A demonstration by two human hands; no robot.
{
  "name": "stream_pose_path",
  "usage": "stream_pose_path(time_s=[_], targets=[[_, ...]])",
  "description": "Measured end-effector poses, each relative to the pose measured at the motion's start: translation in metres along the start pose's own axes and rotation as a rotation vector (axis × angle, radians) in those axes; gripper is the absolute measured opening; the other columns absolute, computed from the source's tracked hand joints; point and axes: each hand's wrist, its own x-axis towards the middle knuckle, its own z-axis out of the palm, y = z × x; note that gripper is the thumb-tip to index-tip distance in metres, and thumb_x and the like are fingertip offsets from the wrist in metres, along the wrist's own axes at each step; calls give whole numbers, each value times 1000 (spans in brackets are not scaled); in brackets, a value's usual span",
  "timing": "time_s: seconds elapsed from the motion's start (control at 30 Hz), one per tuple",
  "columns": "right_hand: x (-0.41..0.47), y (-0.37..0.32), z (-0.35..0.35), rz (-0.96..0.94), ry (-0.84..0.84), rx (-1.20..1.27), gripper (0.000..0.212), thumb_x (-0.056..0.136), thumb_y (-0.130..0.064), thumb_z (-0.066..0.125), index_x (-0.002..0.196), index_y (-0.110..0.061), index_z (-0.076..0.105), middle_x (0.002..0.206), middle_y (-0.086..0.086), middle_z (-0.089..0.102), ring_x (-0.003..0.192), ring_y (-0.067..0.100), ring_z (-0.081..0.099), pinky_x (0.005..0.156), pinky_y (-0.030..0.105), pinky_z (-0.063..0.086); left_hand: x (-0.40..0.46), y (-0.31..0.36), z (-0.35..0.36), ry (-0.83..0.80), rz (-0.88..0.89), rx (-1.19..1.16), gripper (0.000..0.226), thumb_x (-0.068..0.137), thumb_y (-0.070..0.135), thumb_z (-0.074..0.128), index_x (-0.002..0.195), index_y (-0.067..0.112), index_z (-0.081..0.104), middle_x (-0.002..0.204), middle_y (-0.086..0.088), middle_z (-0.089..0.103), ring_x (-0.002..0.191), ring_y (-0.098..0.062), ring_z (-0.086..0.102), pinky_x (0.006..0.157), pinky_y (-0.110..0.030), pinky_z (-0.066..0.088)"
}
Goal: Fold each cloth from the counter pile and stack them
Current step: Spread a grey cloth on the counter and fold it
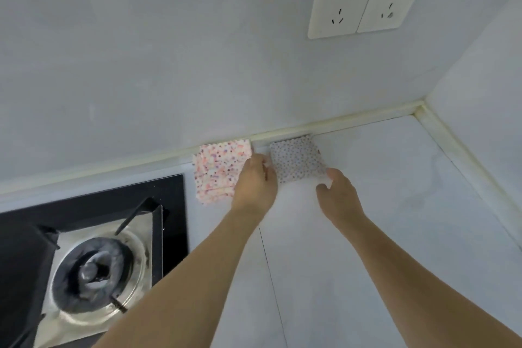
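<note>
Pale grey tabletop (pixel 381 206), thin seam running front to back. On it at the back wall: pink-speckled folded cloth stack (pixel 219 171), just beside it a grey dotted folded cloth (pixel 298 159). Black gas hob (pixel 93 248) set in at left.

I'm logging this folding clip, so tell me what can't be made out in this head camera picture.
- Pink dotted cloth: its right edge is covered by the left hand, and its layers can't be counted.
- Small-dotted cloth: the near corners are covered by both hands, and the right hand hides its own grip.
- Gas burner: the left side is behind a dark blurred shape, and the frame edge cuts off the hob.
</note>
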Motion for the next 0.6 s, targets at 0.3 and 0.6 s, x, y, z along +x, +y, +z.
stream_pose_path(time_s=[0.3, 0.6], targets=[[-107, -50, 72, -486, 77, -220, 45, 83, 0, 57, 128, 2, 51, 126, 19, 57, 117, 36, 53, 98, 41, 42, -90, -71, -92, 158, 251, 407, 37, 93, 21, 40, 125, 9, 54, 123, -8, 57, 107, -29, 52, 92, -40, 44], [-224, -170, 186, -690, -56, -273, 48, 93, -11, 49, 140, -12, 40, 142, 5, 44, 130, 21, 41, 109, 33, 33, -167, -181, -265, 360, 239, 519, 36, 98, 21, 44, 133, 11, 50, 133, -5, 54, 122, -23, 48, 107, -37, 36]])
